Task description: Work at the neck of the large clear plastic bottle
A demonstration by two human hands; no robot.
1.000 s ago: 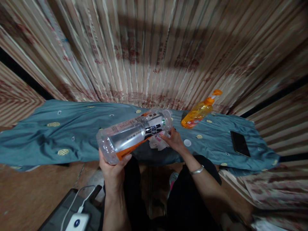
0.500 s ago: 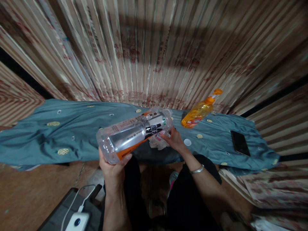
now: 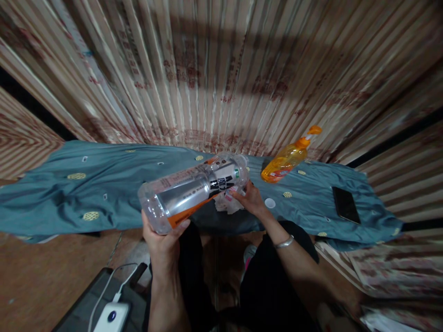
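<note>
A large clear plastic bottle (image 3: 187, 193) with a silver, black and orange label lies tilted between my hands, its base to the lower left and its neck to the upper right. My left hand (image 3: 164, 237) grips it around the base. Near the neck, my right hand (image 3: 251, 198) holds the other end, fingers partly hidden behind the bottle. A crumpled pale tissue (image 3: 228, 203) shows beneath the neck, beside my right thumb; whether that hand grips it I cannot tell. The white round cap (image 3: 270, 203) lies on the cloth right of my right hand.
An orange pump bottle (image 3: 285, 161) stands on the teal cloth (image 3: 117, 184) at the back right. A black phone (image 3: 346, 204) lies further right. Pleated curtains (image 3: 214, 83) hang behind. At the lower left, a white power bank (image 3: 112, 317) with a cable rests on a dark surface.
</note>
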